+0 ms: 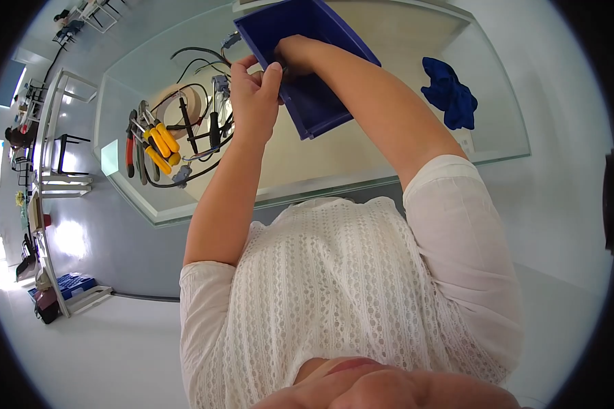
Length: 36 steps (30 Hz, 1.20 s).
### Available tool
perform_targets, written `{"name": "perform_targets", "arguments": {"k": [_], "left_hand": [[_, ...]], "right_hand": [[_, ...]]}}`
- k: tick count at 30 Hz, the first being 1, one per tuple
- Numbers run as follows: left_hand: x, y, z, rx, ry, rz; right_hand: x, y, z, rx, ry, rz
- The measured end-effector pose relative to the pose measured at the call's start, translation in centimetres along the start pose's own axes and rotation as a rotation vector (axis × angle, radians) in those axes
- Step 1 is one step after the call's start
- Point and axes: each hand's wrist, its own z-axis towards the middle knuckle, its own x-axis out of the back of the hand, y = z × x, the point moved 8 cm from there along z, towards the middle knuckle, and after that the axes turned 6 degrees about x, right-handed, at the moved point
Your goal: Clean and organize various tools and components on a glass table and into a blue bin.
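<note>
A dark blue plastic bin [320, 110] is tilted above the glass-topped table [337, 158]. My left hand [256, 99] grips the bin's left rim, thumb on top. Deep inside the bin is my right hand [297, 51], bent at the wrist. Its fingers are mostly hidden, and whether they hold anything cannot be made out. Left of the bin lie several yellow-handled tools [163, 140], red-handled pliers [130, 148] and a roll of tape [192, 105]. Black cables [204, 176] with grey connectors [182, 175] curl around them. A black-handled screwdriver [214, 130] rests beside my left forearm.
A crumpled dark blue cloth [450, 94] lies on the table's right side. The table's glass edge [327, 190] runs close to my body. Farther left stand a white metal frame [48, 153], a black chair [64, 153] and a blue plastic crate [74, 283] on the floor.
</note>
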Motion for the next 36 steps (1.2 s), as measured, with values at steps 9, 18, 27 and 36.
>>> {"name": "perform_targets", "arguments": {"k": [9,18,27,36], "left_hand": [[0.7,0.2,1.9,0.022,-0.051,-0.033],[-1.9,4.3,-3.2,0.016,-0.192,-0.57],[-8.6,3.3,-3.4,0.219,-0.598,-0.754],[-9.9,1.9,-2.6,0.245,-0.566,-0.66]], "right_hand": [[3.8,-0.1,-3.8,-0.235,0.083,0.288],[9.5,1.0,-11.0,-0.049,0.277,0.889],[8.7,1.8,-14.2,-0.102,0.298,0.996],[8.5,2.8,-14.8,-0.106,0.299,1.017]]}}
